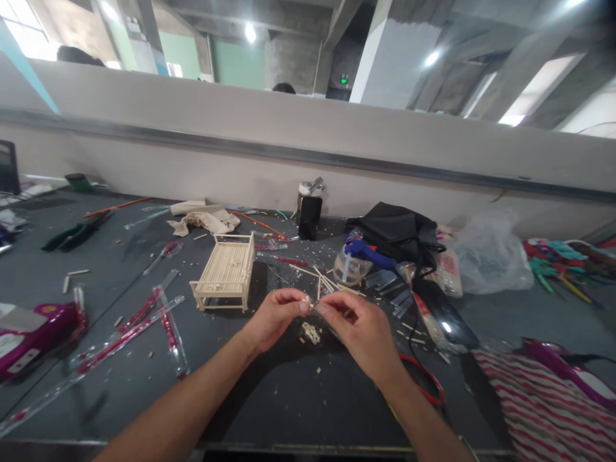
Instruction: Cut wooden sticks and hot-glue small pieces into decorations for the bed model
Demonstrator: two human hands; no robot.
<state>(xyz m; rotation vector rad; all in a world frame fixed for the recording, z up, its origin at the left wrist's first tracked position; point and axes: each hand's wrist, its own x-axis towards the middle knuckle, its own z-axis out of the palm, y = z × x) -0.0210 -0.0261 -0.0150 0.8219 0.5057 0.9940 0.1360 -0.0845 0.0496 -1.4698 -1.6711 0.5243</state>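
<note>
My left hand [276, 319] is closed in a pinch, with pale bits of wooden stick [308, 299] between thumb and forefinger. Close beside it, my right hand [359, 327] is also pinched shut, its fingertips almost meeting the left ones; what they hold is too small to make out. Below the fingertips lies a little heap of short cut stick pieces [311, 332] on the dark table. To the left stands a miniature bed [226, 266] built of pale sticks, with a few loose bits on its slats. Longer thin sticks [332, 282] lie just behind my hands.
A blue glue gun [370, 253] rests on a clear round container [351, 268]. A phone [309, 217] leans upright against a white-topped object at the back. Red-and-clear plastic wrappers [168, 333] lie at left, a black phone [445, 314] and striped cloth [553, 404] at right.
</note>
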